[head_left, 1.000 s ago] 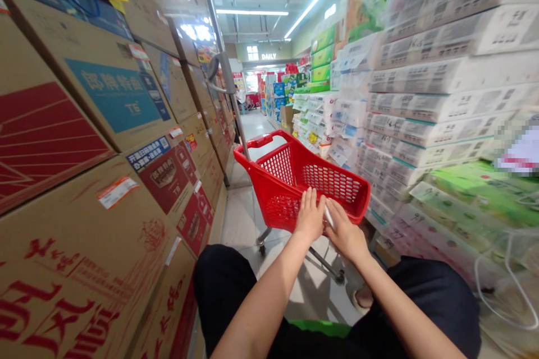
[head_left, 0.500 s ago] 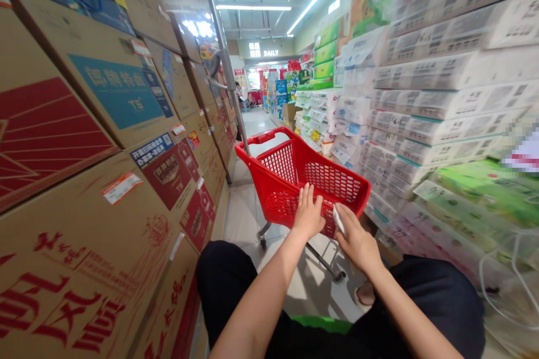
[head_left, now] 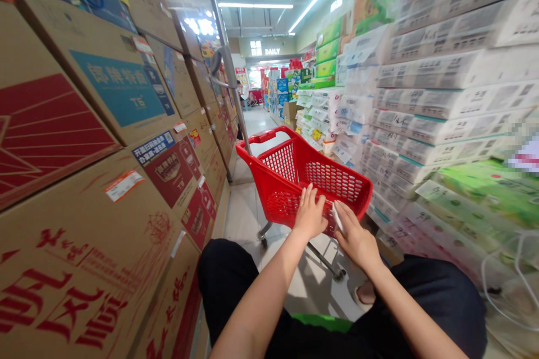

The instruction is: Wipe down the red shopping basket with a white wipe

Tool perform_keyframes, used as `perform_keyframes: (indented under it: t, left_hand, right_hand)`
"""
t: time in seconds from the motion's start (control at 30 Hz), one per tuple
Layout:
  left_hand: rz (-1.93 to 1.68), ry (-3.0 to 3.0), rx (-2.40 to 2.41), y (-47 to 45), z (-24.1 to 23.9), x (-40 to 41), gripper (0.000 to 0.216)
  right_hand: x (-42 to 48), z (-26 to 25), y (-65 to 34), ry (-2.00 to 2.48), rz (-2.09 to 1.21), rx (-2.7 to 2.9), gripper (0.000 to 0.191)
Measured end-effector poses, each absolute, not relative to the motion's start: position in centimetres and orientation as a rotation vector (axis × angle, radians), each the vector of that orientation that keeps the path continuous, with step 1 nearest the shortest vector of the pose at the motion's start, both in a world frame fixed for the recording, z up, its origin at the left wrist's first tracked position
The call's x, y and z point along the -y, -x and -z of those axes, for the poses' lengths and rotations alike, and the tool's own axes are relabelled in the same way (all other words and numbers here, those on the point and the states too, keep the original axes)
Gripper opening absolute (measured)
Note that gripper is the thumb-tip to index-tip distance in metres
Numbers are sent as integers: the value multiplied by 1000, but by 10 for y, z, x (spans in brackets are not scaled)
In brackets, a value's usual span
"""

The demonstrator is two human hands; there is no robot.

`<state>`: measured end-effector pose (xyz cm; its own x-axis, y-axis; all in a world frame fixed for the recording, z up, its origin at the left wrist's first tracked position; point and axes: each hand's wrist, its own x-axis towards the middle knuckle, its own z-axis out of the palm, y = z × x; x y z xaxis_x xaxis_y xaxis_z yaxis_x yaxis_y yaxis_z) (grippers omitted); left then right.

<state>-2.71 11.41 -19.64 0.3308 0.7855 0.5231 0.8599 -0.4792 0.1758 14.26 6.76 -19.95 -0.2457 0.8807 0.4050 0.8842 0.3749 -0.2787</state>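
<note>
A red plastic shopping cart (head_left: 290, 174) stands in the aisle in front of me, its basket empty as far as I can see. My left hand (head_left: 309, 214) lies on the cart's near rim, fingers closed over the edge. My right hand (head_left: 353, 238) rests on the same rim beside it, pinching a small white slip (head_left: 337, 219) between the fingers. My black trousers and a green patch show below my arms.
Stacked cardboard cartons (head_left: 105, 168) with red and blue print wall the left side. Wrapped tissue packs (head_left: 433, 106) are piled high on the right. A metal pole (head_left: 229, 76) stands left of the cart. The tiled aisle runs ahead to far shelves.
My right hand slid slightly right along the cart rim, and the white slip now shows more clearly. The cart and my left hand have hardly shifted.
</note>
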Motion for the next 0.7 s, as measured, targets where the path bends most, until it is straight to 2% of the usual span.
perform_keyframes:
  t: [0.13, 0.3, 0.57, 0.7]
  left_hand:
    - [860, 2472, 1518, 26, 194, -115, 60]
    - [937, 2514, 1490, 38, 192, -118, 56]
    - [991, 2493, 1488, 19, 191, -103, 59]
    - [1029, 2475, 1537, 3, 196, -94, 50]
  right_hand:
    - [-85, 197, -120, 1498, 70, 2194, 81]
    - [-71, 201, -143, 1459, 139, 2221, 84]
    - [-47, 206, -154, 1506, 33, 2098, 83]
    - [-52, 206, -149, 1463, 21, 2134, 81]
